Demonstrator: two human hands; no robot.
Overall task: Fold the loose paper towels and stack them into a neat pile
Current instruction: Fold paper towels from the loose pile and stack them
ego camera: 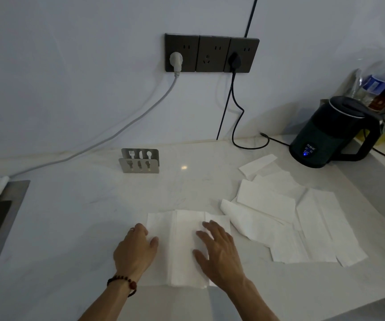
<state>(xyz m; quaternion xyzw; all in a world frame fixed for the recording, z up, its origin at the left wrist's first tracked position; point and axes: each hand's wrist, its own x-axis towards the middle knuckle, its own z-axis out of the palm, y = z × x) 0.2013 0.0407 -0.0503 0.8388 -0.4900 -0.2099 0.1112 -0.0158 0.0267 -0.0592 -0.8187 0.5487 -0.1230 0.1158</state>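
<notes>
White, soft and faintly embossed, a paper towel [182, 246] is lying flat on the pale marble-look counter [75, 228] at about six o'clock, with two lengthwise creases running up its middle and its side flaps showing at the far end. The left hand [134, 247] is resting at its left edge, fingers curled so that their tips are hidden; whether they are pinching the sheet or only touching it I cannot tell. A beaded bracelet [123, 282] is circling that wrist. The right hand [218, 250] is lying spread and flat on the towel's right half, pressing it down and covering its right edge.

At four o'clock, loose towels [302, 218] are overlapping in an untidy heap, some folded into strips, one corner curling up; where one sheet ends and the next begins is hard to make out.

At eleven o'clock a brushed-metal holder [139, 161] with cutlery cut-outs is standing upright. At two o'clock a dark rounded kettle [330, 133] is showing a small blue light. Behind it, a crinkled clear bag [379, 77] is blurring its contents. A dark socket strip [211, 53] on the wall is holding a grey plug and a black one.
</notes>
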